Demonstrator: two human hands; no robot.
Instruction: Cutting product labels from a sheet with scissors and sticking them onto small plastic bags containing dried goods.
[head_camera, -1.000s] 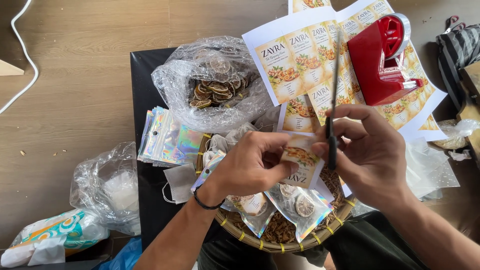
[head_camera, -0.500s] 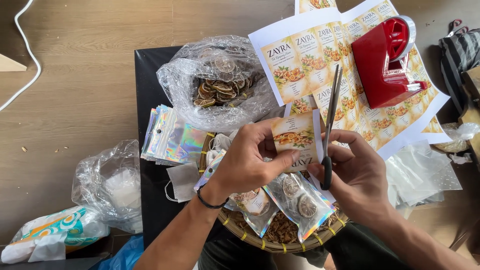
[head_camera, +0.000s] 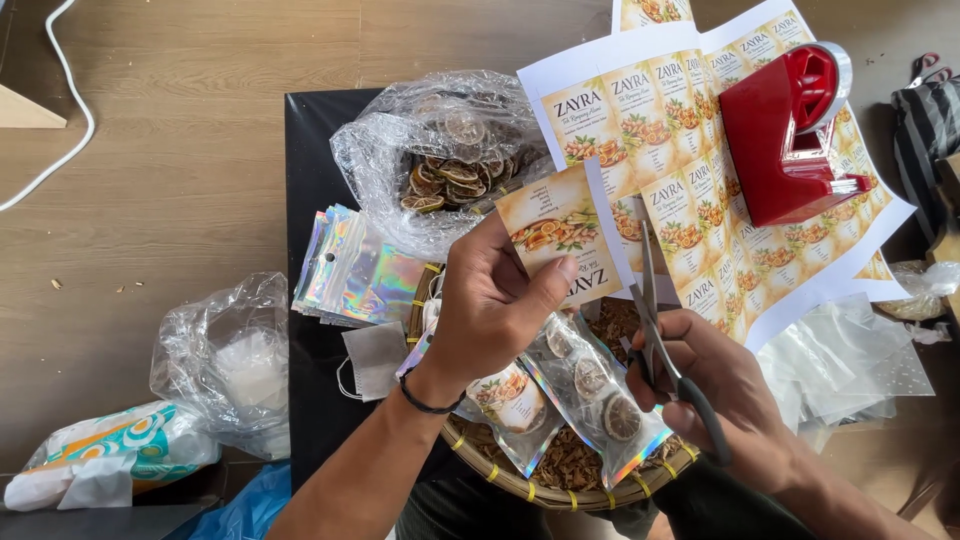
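We pinched the paper label (head_camera: 560, 230) in our left hand (head_camera: 490, 305) above the basket (head_camera: 590, 490), right hand (head_camera: 715, 385) closed on the scissors (head_camera: 660, 340) at its white edge, where a tilted blade could have nicked the print.

woven round basket (head_camera: 560, 492): mostly hidden under arms and filled pouches | printed label sheet (head_camera: 660, 12): cut by top edge | striped dark bag (head_camera: 925, 125): cut by right edge | scissor handles (head_camera: 700, 410): buried in right hand (head_camera: 720, 400)

L hand (head_camera: 497, 300) pinching, R hand (head_camera: 705, 385) gripping, fingers curled.
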